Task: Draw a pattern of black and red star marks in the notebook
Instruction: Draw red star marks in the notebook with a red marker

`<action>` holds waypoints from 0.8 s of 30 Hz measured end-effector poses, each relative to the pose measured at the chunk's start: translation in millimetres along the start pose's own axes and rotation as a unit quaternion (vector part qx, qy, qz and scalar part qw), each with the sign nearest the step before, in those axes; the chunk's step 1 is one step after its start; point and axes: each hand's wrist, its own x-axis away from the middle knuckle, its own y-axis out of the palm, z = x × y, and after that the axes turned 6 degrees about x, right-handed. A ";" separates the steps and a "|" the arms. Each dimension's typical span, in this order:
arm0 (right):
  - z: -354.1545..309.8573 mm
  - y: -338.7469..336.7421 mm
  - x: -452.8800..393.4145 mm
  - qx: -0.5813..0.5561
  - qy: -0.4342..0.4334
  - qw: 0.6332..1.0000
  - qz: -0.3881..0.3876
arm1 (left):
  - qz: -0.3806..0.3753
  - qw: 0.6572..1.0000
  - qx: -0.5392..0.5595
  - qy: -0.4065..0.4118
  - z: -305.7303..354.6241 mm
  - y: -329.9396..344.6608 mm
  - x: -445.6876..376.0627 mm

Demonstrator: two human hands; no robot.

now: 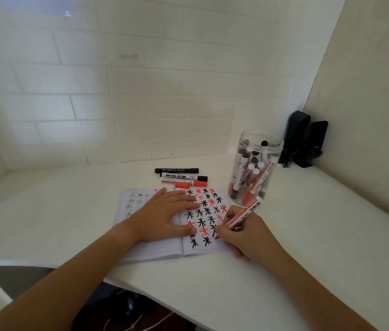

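We count one open notebook [165,249], three capped markers [181,176] lying at its 12 o'clock, one loose red cap [182,185], one red marker [241,217] in hand, one marker jar [255,168] at 2 o'clock, two hands.

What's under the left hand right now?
The left hand rests flat on the open notebook, across its fold. Star marks show beside the fingers; whatever is drawn beneath the palm is covered.
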 end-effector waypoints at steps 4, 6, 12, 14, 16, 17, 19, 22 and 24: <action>0.1 -1.4 -0.9 0.008 0.022 1.000 0.020 | 0.002 1.000 0.004 0.002 -0.7 0.1 0.2; 0.2 -1.5 -1.3 0.006 0.026 0.999 0.027 | 0.001 1.000 0.004 0.002 -0.6 -0.1 0.5; -0.7 -0.8 -1.2 -0.005 0.018 0.999 0.034 | 0.002 1.000 0.005 0.002 0.0 -0.4 0.3; -1.8 0.0 -0.6 -0.002 0.010 0.999 0.030 | 0.002 1.000 0.004 0.003 0.1 -0.3 0.4; -3.0 -0.1 0.1 0.006 0.010 1.000 0.025 | 0.003 1.000 0.003 0.002 0.5 -0.5 0.4; -3.4 -0.2 0.2 0.010 0.011 1.000 0.024 | 0.003 1.000 0.003 0.002 0.5 -0.5 0.4; -3.8 -0.6 0.1 0.016 0.016 1.000 0.020 | 0.004 1.000 0.004 0.002 0.4 -0.4 0.4; -3.7 -1.2 -0.5 0.020 0.022 1.000 0.010 | 0.003 1.000 0.005 0.002 0.2 -0.3 0.5; -3.6 -1.2 -0.9 0.023 0.024 0.999 0.004 | 0.004 1.000 0.008 0.002 0.7 -0.8 0.8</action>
